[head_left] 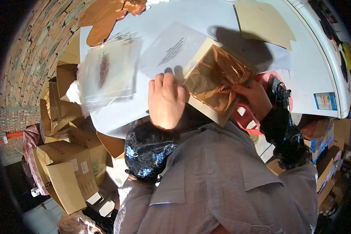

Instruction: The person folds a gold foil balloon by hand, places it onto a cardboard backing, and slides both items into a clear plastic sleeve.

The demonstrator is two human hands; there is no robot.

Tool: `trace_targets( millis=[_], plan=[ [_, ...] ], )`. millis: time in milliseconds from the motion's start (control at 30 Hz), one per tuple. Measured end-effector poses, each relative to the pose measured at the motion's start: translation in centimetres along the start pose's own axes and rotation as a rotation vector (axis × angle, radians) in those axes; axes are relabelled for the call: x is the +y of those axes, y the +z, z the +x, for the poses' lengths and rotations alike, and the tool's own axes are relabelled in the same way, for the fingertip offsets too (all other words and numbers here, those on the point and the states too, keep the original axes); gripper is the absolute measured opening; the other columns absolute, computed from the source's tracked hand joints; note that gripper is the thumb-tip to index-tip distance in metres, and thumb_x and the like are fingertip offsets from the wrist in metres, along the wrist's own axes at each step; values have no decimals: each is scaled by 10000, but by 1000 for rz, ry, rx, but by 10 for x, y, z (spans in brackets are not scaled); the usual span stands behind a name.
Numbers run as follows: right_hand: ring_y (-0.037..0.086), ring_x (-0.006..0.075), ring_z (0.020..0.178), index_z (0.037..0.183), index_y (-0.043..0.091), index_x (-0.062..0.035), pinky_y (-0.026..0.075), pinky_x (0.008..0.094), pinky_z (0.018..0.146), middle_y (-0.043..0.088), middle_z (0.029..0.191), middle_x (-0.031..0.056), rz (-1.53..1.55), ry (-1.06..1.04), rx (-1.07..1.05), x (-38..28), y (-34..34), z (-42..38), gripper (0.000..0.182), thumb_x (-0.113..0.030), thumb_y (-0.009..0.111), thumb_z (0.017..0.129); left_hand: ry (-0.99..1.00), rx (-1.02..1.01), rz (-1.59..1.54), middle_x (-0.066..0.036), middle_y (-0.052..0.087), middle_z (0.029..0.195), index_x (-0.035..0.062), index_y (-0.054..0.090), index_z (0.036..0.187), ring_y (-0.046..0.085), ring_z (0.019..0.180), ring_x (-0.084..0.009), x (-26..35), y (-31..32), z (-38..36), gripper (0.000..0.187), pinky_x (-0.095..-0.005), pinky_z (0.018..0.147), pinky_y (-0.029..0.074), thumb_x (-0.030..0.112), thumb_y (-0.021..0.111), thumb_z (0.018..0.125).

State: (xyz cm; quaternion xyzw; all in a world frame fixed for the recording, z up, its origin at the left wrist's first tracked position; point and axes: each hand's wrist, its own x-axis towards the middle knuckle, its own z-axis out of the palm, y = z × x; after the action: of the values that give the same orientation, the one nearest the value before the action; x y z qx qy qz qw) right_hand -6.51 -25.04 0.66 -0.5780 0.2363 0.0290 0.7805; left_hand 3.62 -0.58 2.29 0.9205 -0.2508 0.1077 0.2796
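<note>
My right hand (256, 98) pinches crumpled, shiny brown film (216, 78) lying over a piece of tan cardboard (212, 115), near the table's front edge. My left hand (166, 100) rests just left of that cardboard, back up, with its fingers curled together; whatever is under them is hidden. Beyond my left hand lies a clear plastic bag (171, 48) with printed lines. Further left is a stack of clear printed bags (109, 72).
Open cardboard boxes (72, 167) stand at the lower left. A red plastic basket (243, 119) is beside my right hand. More brown film (101, 23) and a cardboard sheet (263, 23) lie on the white table (312, 74). A brick wall (31, 62) is at left.
</note>
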Motion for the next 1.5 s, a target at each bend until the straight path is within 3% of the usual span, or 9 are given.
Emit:
trace_targets(
  millis=[133, 233, 400, 733, 967, 1067, 1233, 1400, 1500],
  plan=[
    [679, 171, 992, 1198, 641, 56, 536, 313, 885, 725, 1113, 125, -371, -179, 71, 15, -19, 17, 358, -160, 715, 923, -26, -27, 31, -168, 581, 979, 32, 563, 1025, 548, 947, -394, 4, 0, 7, 223, -475, 826, 463, 86, 663, 833],
    [669, 157, 960, 1167, 664, 52, 533, 317, 867, 731, 1093, 116, -222, -135, 104, 16, -17, 17, 330, -152, 727, 915, -1, 15, 77, -166, 583, 987, 31, 553, 1055, 552, 959, -397, 10, 4, 14, 260, -477, 826, 468, 110, 669, 836],
    [644, 178, 1100, 1331, 544, 17, 541, 326, 955, 654, 1236, 95, -217, 13, 71, -9, -4, 7, 404, -92, 648, 957, 41, 43, 463, -94, 543, 958, 83, 526, 995, 566, 949, -286, 31, 18, 19, 274, -399, 801, 470, 86, 677, 766],
    [671, 184, 975, 1248, 627, 9, 531, 300, 897, 714, 1125, 83, 88, -61, 39, 7, 4, 17, 369, -74, 708, 898, 120, 13, 257, -131, 564, 962, 48, 552, 1058, 582, 912, -332, 22, 24, 8, 273, -428, 761, 497, 125, 667, 822],
    [663, 176, 965, 1231, 633, 26, 518, 298, 873, 713, 1115, 100, -59, -105, 89, 29, 1, 36, 359, -99, 697, 900, 257, 5, 179, -135, 560, 922, 42, 555, 1006, 578, 866, -332, 6, 19, 9, 234, -437, 740, 501, 103, 683, 821],
    [653, 167, 966, 1227, 634, 32, 513, 301, 875, 708, 1121, 93, -119, -122, 110, 29, -1, 33, 350, -123, 683, 916, 297, -40, 151, -89, 581, 971, 76, 593, 1130, 592, 895, -256, 10, 16, 2, 325, -372, 770, 500, 99, 641, 810],
    [644, 168, 995, 1232, 634, 27, 495, 312, 923, 701, 1148, 89, 72, -97, 74, 17, 16, 19, 349, -154, 664, 935, 362, -47, 201, -99, 575, 954, 42, 584, 1080, 592, 890, -264, 25, 14, -3, 284, -370, 770, 508, 79, 631, 803],
    [644, 155, 1026, 1249, 633, 8, 499, 297, 922, 694, 1171, 80, -123, -186, 70, 20, 7, 19, 345, -155, 658, 945, 346, -60, 141, -118, 542, 905, 25, 558, 1031, 577, 860, -310, 28, 16, -7, 298, -413, 740, 517, 56, 689, 765],
    [645, 157, 1043, 1270, 622, -1, 502, 300, 932, 689, 1190, 71, 0, -93, 59, 15, 9, 12, 359, -149, 658, 945, 361, 25, 175, -75, 502, 842, 70, 561, 965, 562, 814, -236, 30, 21, -7, 176, -351, 721, 485, 92, 607, 797]
  ],
)
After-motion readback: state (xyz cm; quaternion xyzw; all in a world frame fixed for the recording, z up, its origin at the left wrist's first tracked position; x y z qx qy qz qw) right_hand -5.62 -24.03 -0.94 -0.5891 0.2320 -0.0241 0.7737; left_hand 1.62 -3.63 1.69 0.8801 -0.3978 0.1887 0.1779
